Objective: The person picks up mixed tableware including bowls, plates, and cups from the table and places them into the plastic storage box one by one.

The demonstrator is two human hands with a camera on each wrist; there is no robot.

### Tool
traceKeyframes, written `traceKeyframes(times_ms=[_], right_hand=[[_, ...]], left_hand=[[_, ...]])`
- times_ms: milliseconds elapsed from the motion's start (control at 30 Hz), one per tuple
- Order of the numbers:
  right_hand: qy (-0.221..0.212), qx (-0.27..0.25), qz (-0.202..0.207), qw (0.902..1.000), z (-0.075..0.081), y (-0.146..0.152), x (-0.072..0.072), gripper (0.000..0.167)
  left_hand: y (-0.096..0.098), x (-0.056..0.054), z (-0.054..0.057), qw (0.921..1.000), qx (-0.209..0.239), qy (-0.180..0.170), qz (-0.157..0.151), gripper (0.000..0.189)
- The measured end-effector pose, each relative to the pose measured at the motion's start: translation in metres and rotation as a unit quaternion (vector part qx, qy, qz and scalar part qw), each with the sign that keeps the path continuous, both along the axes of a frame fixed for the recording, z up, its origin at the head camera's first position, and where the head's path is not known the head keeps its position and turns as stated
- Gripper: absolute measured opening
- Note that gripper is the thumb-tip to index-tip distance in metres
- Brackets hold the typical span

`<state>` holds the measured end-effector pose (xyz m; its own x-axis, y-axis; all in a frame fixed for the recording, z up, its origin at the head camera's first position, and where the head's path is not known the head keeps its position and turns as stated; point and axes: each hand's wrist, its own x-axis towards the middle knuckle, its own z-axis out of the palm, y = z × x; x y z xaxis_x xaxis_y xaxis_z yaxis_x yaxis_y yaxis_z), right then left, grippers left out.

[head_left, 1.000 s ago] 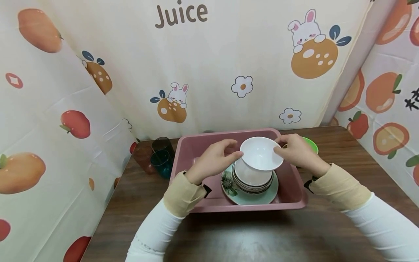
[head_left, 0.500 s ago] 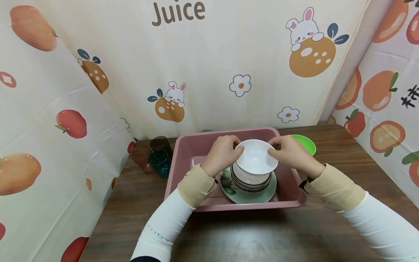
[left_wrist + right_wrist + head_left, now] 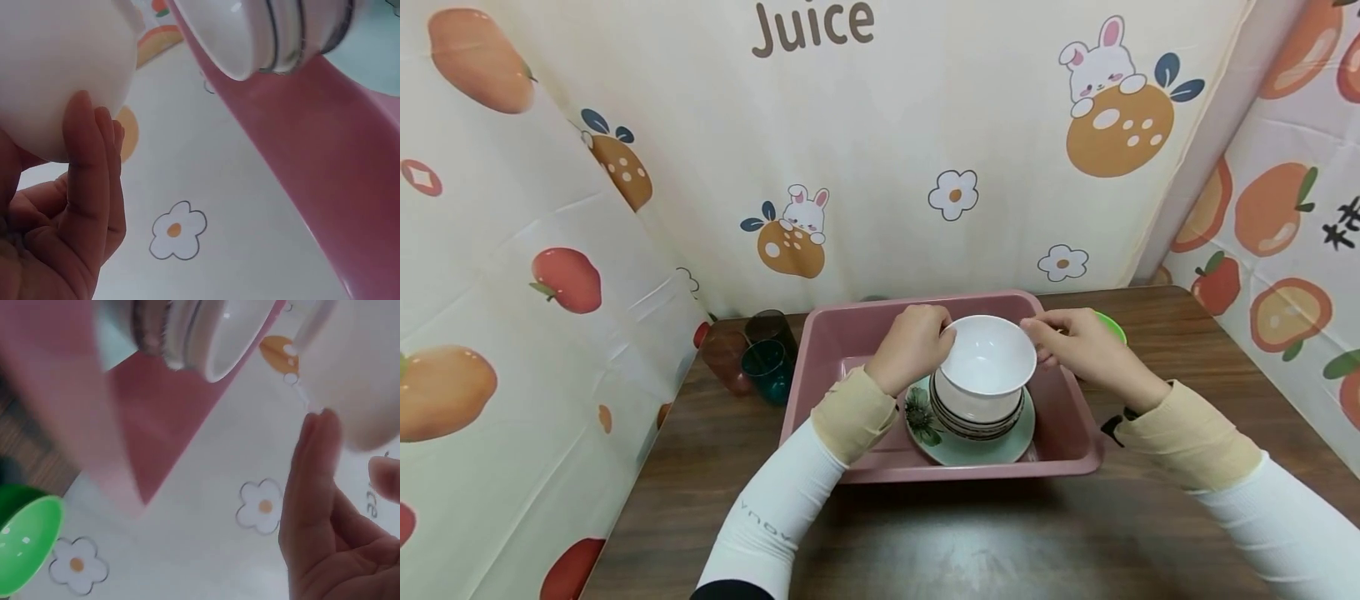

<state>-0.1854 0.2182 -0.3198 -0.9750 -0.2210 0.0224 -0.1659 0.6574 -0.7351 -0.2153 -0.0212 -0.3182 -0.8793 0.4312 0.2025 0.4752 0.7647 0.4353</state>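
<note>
A white bowl is held above a stack of bowls in the head view. My left hand pinches its left rim; in the left wrist view the fingers lie along the bowl's outside. At the opposite side, my right hand has loosely bent fingers at the rim. The right wrist view shows its fingertips beside the bowl and the thumb apart from them. The stack, pale on top with dark-rimmed bowls lower down, stands on a light green plate with a flower print.
A pink plastic basin surrounds the plate and stack on the brown wooden table. Several tinted cups, among them a teal cup, stand left of it. Right of the basin is a green bowl. Printed curtains hang behind.
My left hand, open beside the bowl a second ago, now grips its rim. My right hand pinched the rim half a second ago and has since loosened and shifted slightly right.
</note>
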Motion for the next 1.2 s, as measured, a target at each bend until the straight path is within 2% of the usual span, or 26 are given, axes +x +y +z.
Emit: traceKeyframes(times_ms=[67,233,300,400,467,567,633,733,1000,1200], right_hand=[[0.022,0.002,-0.006,0.9997,-0.004,0.006,0.002,0.045],[0.125,0.026,-0.012,0.9917,-0.026,0.017,0.005,0.029],[0.138,0.037,-0.013,0.9897,-0.036,0.021,0.005,0.032],[0.112,0.047,-0.012,0.9925,-0.049,0.023,0.006,0.036],[0.101,0.060,-0.020,0.9928,-0.056,0.023,0.007,0.047],[0.100,0.071,-0.032,0.9919,-0.066,0.022,0.009,0.057],[0.100,0.073,-0.036,0.9917,-0.072,0.021,0.009,0.061],[0.089,0.066,-0.032,0.9933,-0.079,0.018,0.011,0.058],[0.075,0.065,-0.036,0.9944,-0.083,0.013,0.013,0.063],[0.071,0.071,-0.035,0.9943,-0.084,0.013,0.014,0.064]], left_hand=[[-0.001,-0.001,-0.001,1.0000,-0.008,0.001,-0.001,0.019],[-0.001,-0.005,-0.008,0.9991,-0.041,0.002,-0.008,0.020],[0.000,-0.007,-0.012,0.9984,-0.054,0.004,-0.014,0.020],[0.002,-0.007,-0.017,0.9970,-0.072,0.013,-0.023,0.020],[0.003,-0.007,-0.021,0.9961,-0.082,0.019,-0.028,0.020],[0.004,-0.006,-0.026,0.9945,-0.097,0.027,-0.030,0.020],[0.004,-0.006,-0.029,0.9934,-0.106,0.031,-0.030,0.019],[0.005,-0.005,-0.033,0.9923,-0.115,0.035,-0.032,0.017],[0.007,-0.005,-0.040,0.9892,-0.141,0.039,-0.010,0.017],[0.008,-0.004,-0.044,0.9862,-0.161,0.036,-0.010,0.016]])
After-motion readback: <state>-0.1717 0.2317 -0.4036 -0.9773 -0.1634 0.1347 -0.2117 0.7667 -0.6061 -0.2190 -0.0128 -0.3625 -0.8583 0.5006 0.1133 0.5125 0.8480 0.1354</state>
